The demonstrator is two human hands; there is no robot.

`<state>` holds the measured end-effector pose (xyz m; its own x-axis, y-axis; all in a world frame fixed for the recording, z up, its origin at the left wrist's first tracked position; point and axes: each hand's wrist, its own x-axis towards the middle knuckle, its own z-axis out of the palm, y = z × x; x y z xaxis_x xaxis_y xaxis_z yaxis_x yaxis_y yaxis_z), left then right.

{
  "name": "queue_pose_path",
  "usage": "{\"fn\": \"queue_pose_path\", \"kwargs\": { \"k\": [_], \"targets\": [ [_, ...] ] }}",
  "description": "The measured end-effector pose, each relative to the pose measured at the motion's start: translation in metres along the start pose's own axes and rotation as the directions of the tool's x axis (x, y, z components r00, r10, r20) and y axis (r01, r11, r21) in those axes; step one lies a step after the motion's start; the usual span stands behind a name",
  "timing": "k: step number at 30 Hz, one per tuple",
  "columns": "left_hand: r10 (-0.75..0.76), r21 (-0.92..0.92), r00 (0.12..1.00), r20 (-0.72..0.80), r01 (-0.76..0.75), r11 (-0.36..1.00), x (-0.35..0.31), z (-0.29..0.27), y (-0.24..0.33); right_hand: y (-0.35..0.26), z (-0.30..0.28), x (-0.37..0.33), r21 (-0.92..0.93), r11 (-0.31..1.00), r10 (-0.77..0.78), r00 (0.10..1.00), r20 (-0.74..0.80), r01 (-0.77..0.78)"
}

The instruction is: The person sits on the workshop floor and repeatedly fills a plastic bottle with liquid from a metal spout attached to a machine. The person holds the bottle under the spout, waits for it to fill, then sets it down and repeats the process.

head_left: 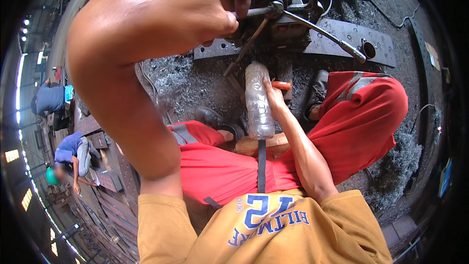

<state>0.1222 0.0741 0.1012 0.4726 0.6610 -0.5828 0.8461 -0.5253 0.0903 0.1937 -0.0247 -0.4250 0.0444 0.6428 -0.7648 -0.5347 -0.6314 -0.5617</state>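
My left hand (227, 7) reaches in from the left on a bent arm, closed round one spoke of a metal feed handle (258, 11) on a dark drilling machine (288, 32). Another spoke (327, 34) slants down to the right, and a third, rusty one (246, 46) points down toward me. My right hand (275, 99) grips a clear, scuffed plastic bottle (259, 100) from its right side. The bottle's narrow end points at the machine and its base faces me. The drill's tip is hidden.
Steel plates with round holes (347, 39) lie under and beside the machine. Curly metal shavings (398, 166) cover much of the ground. An orange object (281, 85) lies beside the bottle. A cable (398, 24) runs at upper right. Two people (73, 154) work far left.
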Motion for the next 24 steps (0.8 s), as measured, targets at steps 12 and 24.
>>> {"fn": "queue_pose_path", "kwargs": {
  "k": [12,24],
  "targets": [
    [-0.005,0.081,0.999,-0.031,0.008,0.997,0.0,0.005,0.004,-0.001,-0.002,0.005,-0.022,1.0,-0.012,1.0,-0.003,0.012],
    [-0.011,0.054,0.998,-0.055,0.014,0.998,-0.002,0.005,0.003,0.002,0.003,0.002,0.039,0.999,-0.033,0.999,-0.032,0.034]
  ]
}}
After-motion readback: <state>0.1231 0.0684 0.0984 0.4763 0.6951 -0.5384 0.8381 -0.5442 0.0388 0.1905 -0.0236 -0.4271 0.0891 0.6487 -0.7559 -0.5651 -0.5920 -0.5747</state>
